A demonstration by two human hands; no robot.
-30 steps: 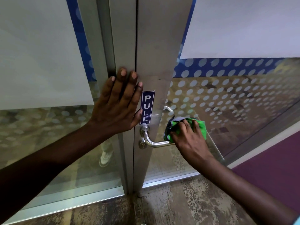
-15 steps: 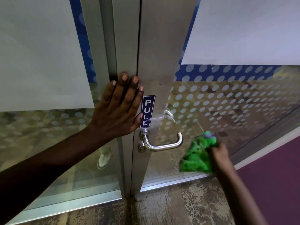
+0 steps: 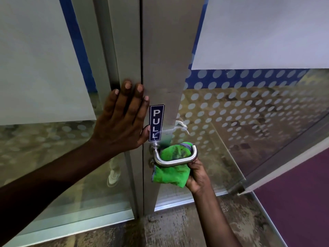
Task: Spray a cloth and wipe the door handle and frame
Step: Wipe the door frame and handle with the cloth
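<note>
A steel lever door handle (image 3: pixel 175 162) sticks out from the grey metal door frame (image 3: pixel 165 59), just under a blue PULL sticker (image 3: pixel 156 123). My right hand (image 3: pixel 198 175) comes up from below and grips a crumpled green cloth (image 3: pixel 170 172). The cloth is pushed in behind and under the handle bar, showing both above and below it. My left hand (image 3: pixel 122 118) lies flat, fingers spread, on the frame's seam to the left of the sticker and holds nothing. No spray bottle is in view.
Glass panels with dotted frosting and a blue band flank the frame on both sides. A second handle (image 3: pixel 181 124) shows through the glass on the far side. Worn patterned floor lies below, with purple carpet (image 3: pixel 293 202) at the right.
My right hand left the handle's grip, swung down and right with the cloth, then came back under the handle and pushed the cloth behind the bar. My left hand stayed put.
</note>
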